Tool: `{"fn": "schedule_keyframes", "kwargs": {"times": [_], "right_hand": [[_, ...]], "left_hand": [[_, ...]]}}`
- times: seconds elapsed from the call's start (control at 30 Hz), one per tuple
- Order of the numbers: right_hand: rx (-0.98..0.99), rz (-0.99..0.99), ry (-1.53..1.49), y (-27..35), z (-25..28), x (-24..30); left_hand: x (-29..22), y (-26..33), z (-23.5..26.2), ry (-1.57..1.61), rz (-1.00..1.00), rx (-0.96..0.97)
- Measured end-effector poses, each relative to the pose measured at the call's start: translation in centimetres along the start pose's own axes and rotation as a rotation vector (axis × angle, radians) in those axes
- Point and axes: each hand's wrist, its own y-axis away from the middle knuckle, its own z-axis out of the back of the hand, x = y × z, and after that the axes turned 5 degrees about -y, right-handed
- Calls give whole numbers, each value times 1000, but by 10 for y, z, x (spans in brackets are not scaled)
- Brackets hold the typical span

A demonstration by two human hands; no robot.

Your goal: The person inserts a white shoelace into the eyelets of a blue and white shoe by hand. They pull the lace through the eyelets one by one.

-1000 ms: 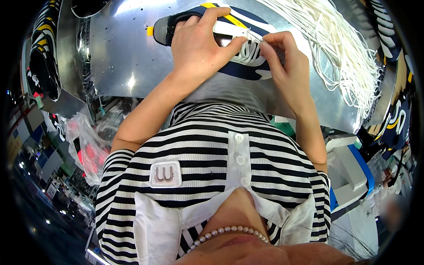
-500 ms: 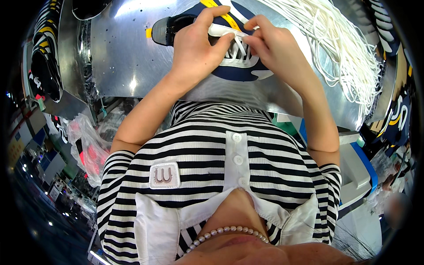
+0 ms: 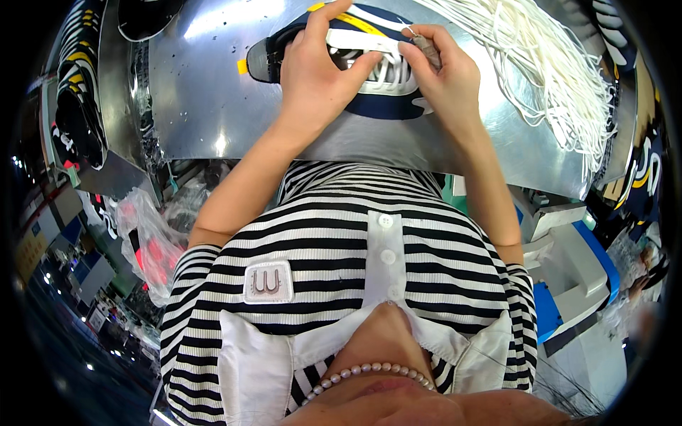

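Note:
A navy shoe upper (image 3: pixel 387 106) with yellow and white stripes lies sideways on the metal worktop, its black-lined heel (image 3: pixel 263 60) to the left. White lace (image 3: pixel 383 71) crosses its opening in several rows beside a white tongue edge. My left hand (image 3: pixel 312 82) grips the upper, thumb at the laces and index finger stretched over the far side. Curled at the toe end of the lacing, my right hand (image 3: pixel 449 74) holds a small hook tool (image 3: pixel 426 51) with a grey-brown wrapped handle. Its thin metal tip points toward the upper's far side.
A large bundle of white laces (image 3: pixel 547 78) spreads over the right of the metal worktop (image 3: pixel 213 92). Stacked dark shoe uppers (image 3: pixel 78 85) stand at the far left. Clear plastic bags (image 3: pixel 149 241) hang below left, and a white-and-blue machine (image 3: pixel 575 263) stands below right.
My right hand has stopped pinching the lace at the opening and now shows the wrapped hook tool in its fingers. The upper has shifted slightly away from me.

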Motion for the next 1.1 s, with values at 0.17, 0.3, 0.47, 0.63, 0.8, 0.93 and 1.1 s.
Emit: {"fn": "schedule_keyframes", "kwargs": {"times": [0.17,0.3,0.47,0.63,0.8,0.93,1.1], "right_hand": [[-137,11,-8,1,-13,-4],[-276,32,-62,-5,-19,-15],[-134,184,-222,2,-5,-5],[22,491,128,0,-5,1],[49,457,-93,7,-2,18],[199,626,-267,33,-6,43],[135,97,-233,31,-3,19]], "left_hand": [[12,-2,-11,-145,-139,-139],[4,-13,24,237,221,364],[-6,-15,31,408,318,416],[-7,-21,27,387,310,488],[9,-25,25,392,320,390],[8,-35,11,358,289,298],[2,-30,21,113,127,338]]}}
